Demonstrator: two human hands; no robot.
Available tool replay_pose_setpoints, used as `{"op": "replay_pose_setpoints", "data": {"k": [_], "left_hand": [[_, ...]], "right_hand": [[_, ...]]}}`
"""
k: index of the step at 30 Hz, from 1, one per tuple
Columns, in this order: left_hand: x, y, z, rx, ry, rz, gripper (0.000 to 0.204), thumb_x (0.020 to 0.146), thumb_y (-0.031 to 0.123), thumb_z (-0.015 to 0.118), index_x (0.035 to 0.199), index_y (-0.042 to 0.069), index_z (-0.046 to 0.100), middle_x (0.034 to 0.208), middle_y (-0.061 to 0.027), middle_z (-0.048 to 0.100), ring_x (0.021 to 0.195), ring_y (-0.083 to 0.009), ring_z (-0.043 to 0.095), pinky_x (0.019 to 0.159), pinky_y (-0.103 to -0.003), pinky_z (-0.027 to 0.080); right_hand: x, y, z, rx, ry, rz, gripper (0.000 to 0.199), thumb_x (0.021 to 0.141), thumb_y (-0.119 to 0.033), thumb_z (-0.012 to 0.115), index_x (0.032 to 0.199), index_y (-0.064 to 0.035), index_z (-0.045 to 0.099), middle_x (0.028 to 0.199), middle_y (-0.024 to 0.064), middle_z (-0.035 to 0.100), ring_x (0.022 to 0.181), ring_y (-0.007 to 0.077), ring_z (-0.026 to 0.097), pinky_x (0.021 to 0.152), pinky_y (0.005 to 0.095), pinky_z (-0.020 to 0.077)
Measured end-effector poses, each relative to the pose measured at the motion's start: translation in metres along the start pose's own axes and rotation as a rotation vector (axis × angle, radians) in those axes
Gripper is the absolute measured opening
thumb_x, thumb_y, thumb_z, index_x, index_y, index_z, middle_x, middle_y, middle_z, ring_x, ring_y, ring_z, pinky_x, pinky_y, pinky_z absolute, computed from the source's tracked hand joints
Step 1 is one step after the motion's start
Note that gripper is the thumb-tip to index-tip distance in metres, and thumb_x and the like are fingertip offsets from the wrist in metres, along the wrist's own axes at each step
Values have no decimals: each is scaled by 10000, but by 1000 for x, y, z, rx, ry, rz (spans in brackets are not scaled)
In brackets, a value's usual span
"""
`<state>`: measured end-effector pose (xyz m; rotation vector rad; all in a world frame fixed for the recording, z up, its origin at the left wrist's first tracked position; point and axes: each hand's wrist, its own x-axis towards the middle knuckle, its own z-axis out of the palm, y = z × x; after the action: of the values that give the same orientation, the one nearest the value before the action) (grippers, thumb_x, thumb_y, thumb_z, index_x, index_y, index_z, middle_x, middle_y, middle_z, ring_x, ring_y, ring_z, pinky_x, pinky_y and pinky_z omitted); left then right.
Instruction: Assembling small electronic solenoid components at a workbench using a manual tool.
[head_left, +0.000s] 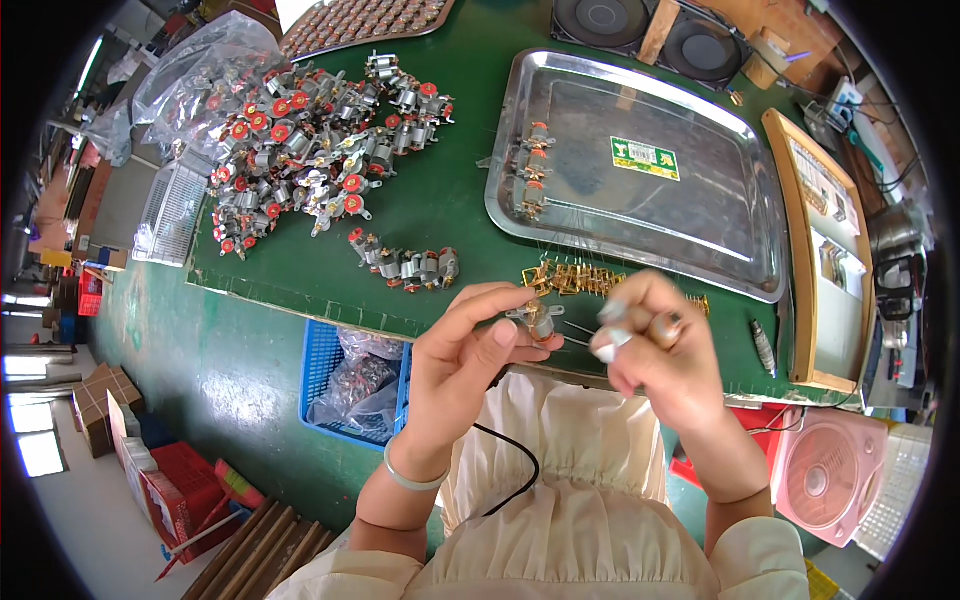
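Note:
Between the fingers and thumb of my left hand (470, 340) is a small silver motor (541, 322) with metal tabs and a red part at its lower end. My right hand (655, 350), somewhat blurred, is closed around tweezers (577, 333); their two thin prongs point left at the motor. White wrapping covers a fingertip of this hand. Just beyond my hands lies a row of small brass-coloured metal frames (570, 278) with thin wires. A short curved row of motors (405, 265) lies left of them on the green table (450, 200).
A large heap of motors (300, 150) covers the table's left, beside a clear plastic bag (205, 75). A shiny metal tray (700, 225) holds several motors along its left side. A wooden-framed box (800, 230) stands at the right. Below the front edge is a blue crate (322, 375).

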<state>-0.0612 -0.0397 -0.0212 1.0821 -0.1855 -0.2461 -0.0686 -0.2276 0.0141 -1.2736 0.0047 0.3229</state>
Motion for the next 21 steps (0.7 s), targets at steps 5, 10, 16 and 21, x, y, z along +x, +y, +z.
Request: {"op": "replay_pose_setpoints", "data": {"k": [5,10,16,21], "left_hand": [[1,4,3,-156,-12,-99,269,903,131,458,1118,-25,503,995,-135,581,790,-238,637,672,-299,543],[2,5,8,-180,-6,-118,270,901,137,465,1117,-17,514,898,-123,618,762,-239,643,629,-295,546],[2,5,10,-190,-33,-143,271,900,132,467,1119,-20,513,899,-124,617,752,-235,643,623,-298,548],[3,5,11,-184,-30,-145,274,901,134,464,1123,-19,510,902,-125,616,754,-236,642,630,-300,548]], "right_hand": [[5,14,9,245,31,26,251,803,-29,561,1038,32,497,632,-12,488,476,32,405,408,188,350],[9,16,16,322,92,-50,207,810,-28,552,1004,36,517,639,-3,507,480,33,410,401,197,363],[9,18,18,298,107,-87,141,813,-36,557,934,34,549,631,2,526,467,30,411,399,197,364],[7,20,17,271,128,-99,128,817,-50,560,916,30,547,618,-4,515,461,29,403,399,204,363]]}}
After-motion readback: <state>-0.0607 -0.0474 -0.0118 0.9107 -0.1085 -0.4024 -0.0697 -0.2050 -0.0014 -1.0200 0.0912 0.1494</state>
